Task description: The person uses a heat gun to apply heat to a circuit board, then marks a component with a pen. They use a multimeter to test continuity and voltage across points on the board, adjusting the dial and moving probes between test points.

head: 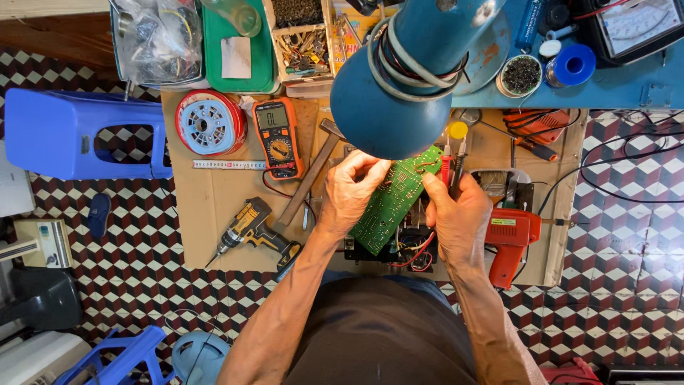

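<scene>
Head view: your left hand [350,194] grips the green rectangular circuit board [394,198]; your right hand [459,217] pinches red and black meter probes [450,165] against it, probing underway.

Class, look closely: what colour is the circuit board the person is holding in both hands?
The circuit board is green, seen best in the head view, held between the left hand and right hand.

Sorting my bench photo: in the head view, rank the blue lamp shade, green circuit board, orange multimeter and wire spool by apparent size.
1. Lamp shade, though nearest the camera, so inflated.
2. Circuit board, partly hidden by the hands.
3. Wire spool and multimeter look alike.
</scene>
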